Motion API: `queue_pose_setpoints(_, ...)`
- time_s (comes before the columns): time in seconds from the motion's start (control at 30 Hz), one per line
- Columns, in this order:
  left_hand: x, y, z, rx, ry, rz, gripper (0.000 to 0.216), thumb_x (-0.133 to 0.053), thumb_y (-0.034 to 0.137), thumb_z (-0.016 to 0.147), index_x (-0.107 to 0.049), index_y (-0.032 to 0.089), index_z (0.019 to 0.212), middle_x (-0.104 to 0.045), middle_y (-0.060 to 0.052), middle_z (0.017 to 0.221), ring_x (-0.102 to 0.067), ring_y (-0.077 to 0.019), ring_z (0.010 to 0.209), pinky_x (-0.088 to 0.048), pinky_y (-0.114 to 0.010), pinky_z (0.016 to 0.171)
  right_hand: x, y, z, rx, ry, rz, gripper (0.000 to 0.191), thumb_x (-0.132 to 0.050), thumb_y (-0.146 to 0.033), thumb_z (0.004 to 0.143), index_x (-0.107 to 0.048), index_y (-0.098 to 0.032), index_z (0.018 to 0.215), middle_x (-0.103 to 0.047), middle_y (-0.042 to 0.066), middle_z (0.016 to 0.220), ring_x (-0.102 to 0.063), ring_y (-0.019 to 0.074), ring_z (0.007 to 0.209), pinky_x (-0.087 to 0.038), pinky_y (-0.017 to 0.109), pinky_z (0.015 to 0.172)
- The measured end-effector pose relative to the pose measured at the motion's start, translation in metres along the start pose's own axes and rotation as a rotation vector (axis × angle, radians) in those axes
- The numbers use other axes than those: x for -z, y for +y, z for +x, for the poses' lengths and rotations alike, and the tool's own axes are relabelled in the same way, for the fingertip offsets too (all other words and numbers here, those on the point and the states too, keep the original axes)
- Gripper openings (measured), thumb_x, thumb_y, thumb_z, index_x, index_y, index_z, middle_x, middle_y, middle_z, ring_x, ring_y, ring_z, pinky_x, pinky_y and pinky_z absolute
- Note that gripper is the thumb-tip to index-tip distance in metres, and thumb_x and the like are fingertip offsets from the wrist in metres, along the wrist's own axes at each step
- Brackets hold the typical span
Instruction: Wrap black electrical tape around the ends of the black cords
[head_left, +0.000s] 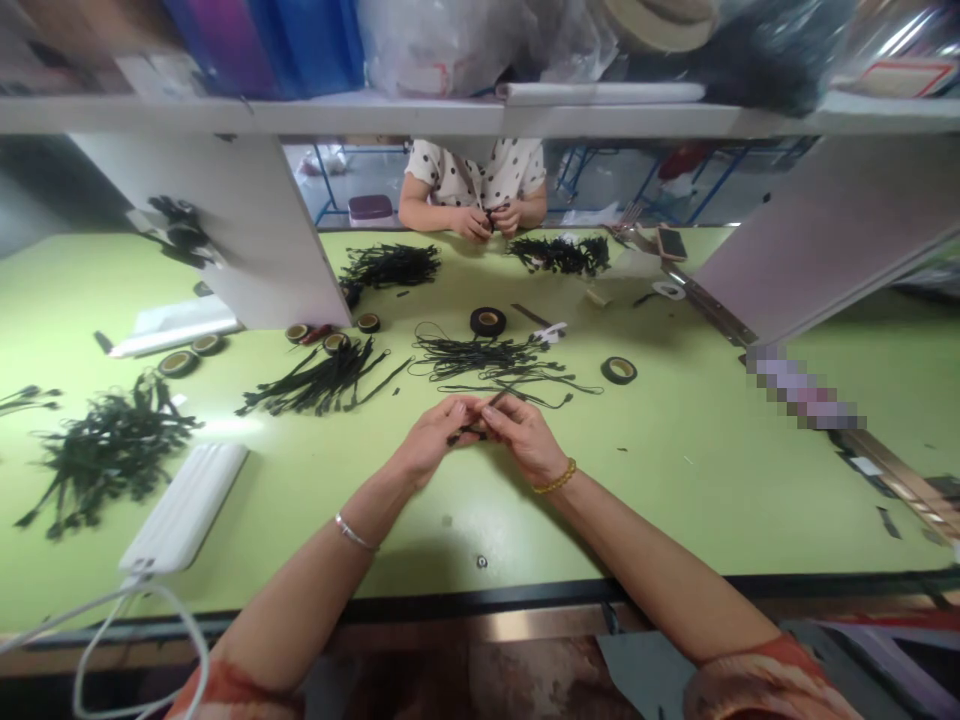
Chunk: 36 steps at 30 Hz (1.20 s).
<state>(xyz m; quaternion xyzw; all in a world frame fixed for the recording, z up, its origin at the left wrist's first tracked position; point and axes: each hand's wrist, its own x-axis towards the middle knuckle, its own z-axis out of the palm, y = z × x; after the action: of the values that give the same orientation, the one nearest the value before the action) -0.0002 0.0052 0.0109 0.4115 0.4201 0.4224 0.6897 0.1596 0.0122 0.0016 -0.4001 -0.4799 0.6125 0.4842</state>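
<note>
Your left hand (433, 438) and your right hand (526, 436) meet over the middle of the desk (675, 480), a little in from its near edge. Both are closed in a fingertip pinch on the same black cord (475, 430), which lies between them just above the desktop, its far end slanting up past your right fingers. A silver bangle (352, 533) sits on your left wrist and a gold bead bracelet (556, 478) on your right. Just beyond your hands, toward the centre of the desk, lies a loose tangle of cords (487, 360). A tidier bundle of cords (322, 380) fans out to its left. A black tape roll (487, 321) stands behind the tangle and a second tape roll (619, 370) lies flat to its right, well apart from your hands. Toward the left edge you have a dark pile (105, 450). Nearer you, by the near edge, is a white power bank (187, 505) with a white cable (135, 610) trailing off the desk. At the far edge a person in a dotted top works with both hands (491, 220) close together, with a heap of cords (390, 265) at one side and another heap (562, 253) at the other. A white shelf (450, 115) spans the desk above.
</note>
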Motion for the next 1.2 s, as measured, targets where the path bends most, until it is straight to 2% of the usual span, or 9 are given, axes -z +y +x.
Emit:
queue_pose_setpoints(0.07,0.007,-0.002,0.003,0.036,-0.048,0.087,0.040,-0.065,0.050,0.083,-0.063,0.016,0.106,-0.069,-0.006,0.094,-0.063,-0.0144,0.085,-0.049,-0.031,0.081,0.001,0.004,0.001,0.026,0.020,-0.025,0.042,-0.077,-0.055,0.068,-0.066,-0.019,0.085,-0.063,0.000,0.068,-0.052,0.0123,0.060,-0.043,0.027,0.058)
queue_pose_setpoints(0.2,0.021,-0.003,0.011,-0.066,-0.080,0.218,0.032,-0.073,0.042,0.077,-0.065,0.013,0.086,-0.063,-0.001,0.067,-0.055,-0.0106,0.064,-0.045,-0.026,0.068,0.006,0.008,0.003,0.102,0.023,-0.169,0.037,-0.067,-0.052,0.080,-0.063,-0.018,0.095,-0.068,0.004,0.080,-0.059,0.0154,0.068,-0.047,0.030,0.064)
queue_pose_setpoints(0.37,0.033,-0.003,0.020,-0.086,0.199,0.070,0.022,-0.072,0.032,0.077,-0.065,0.014,0.085,-0.062,0.000,0.070,-0.055,-0.0085,0.062,-0.046,-0.023,0.064,0.012,0.004,0.002,0.329,-0.029,-0.961,0.018,-0.063,-0.037,0.085,-0.065,-0.019,0.087,-0.070,0.007,0.086,-0.056,0.0206,0.082,-0.043,0.033,0.074)
queue_pose_setpoints(0.47,0.036,-0.004,0.023,-0.012,0.265,-0.034,0.016,-0.074,0.023,0.074,-0.066,0.012,0.083,-0.060,0.001,0.069,-0.055,-0.0064,0.061,-0.045,-0.021,0.062,0.012,0.008,0.004,0.354,-0.138,-1.273,0.014,-0.065,-0.033,0.083,-0.065,-0.019,0.084,-0.070,0.009,0.089,-0.054,0.0232,0.086,-0.039,0.032,0.070)
queue_pose_setpoints(0.53,0.035,-0.005,0.024,0.049,0.260,-0.090,0.008,-0.071,0.015,0.077,-0.067,0.011,0.082,-0.059,0.000,0.068,-0.055,-0.0058,0.061,-0.047,-0.020,0.063,0.012,0.012,0.006,0.349,-0.137,-1.253,0.013,-0.061,-0.031,0.086,-0.064,-0.019,0.083,-0.069,0.008,0.087,-0.054,0.0213,0.082,-0.037,0.031,0.068)
queue_pose_setpoints(0.63,0.033,-0.006,0.024,0.102,0.222,-0.153,0.009,-0.065,0.005,0.078,-0.069,0.010,0.085,-0.064,-0.004,0.075,-0.058,-0.0056,0.066,-0.050,-0.020,0.068,0.011,0.017,0.009,0.264,-0.091,-0.972,0.015,-0.057,-0.032,0.088,-0.061,-0.019,0.082,-0.065,0.003,0.077,-0.051,0.0161,0.069,-0.037,0.028,0.063)
queue_pose_setpoints(0.77,0.029,-0.005,0.021,0.113,0.203,-0.145,0.015,-0.067,0.005,0.076,-0.071,0.011,0.090,-0.066,-0.004,0.079,-0.060,-0.0064,0.067,-0.049,-0.020,0.064,0.009,0.018,0.010,0.237,-0.089,-0.672,0.016,-0.056,-0.034,0.087,-0.060,-0.019,0.085,-0.062,0.002,0.077,-0.050,0.0140,0.065,-0.039,0.027,0.061)
queue_pose_setpoints(1.03,0.026,-0.007,0.019,0.072,0.214,-0.063,0.030,-0.079,0.014,0.065,-0.070,0.011,0.093,-0.065,-0.001,0.069,-0.057,-0.0068,0.060,-0.044,-0.019,0.057,0.004,0.020,0.010,0.278,0.006,-0.693,0.020,-0.057,-0.036,0.086,-0.057,-0.020,0.075,-0.057,0.001,0.070,-0.048,0.0145,0.065,-0.037,0.028,0.062)
queue_pose_setpoints(1.2,0.024,-0.009,0.017,-0.008,0.181,-0.014,0.027,-0.081,0.020,0.061,-0.067,0.012,0.082,-0.064,0.000,0.064,-0.057,-0.0079,0.057,-0.044,-0.020,0.056,0.003,0.023,0.011,0.255,0.036,-0.668,0.021,-0.058,-0.038,0.085,-0.055,-0.020,0.074,-0.056,0.000,0.068,-0.046,0.0140,0.063,-0.037,0.027,0.060)
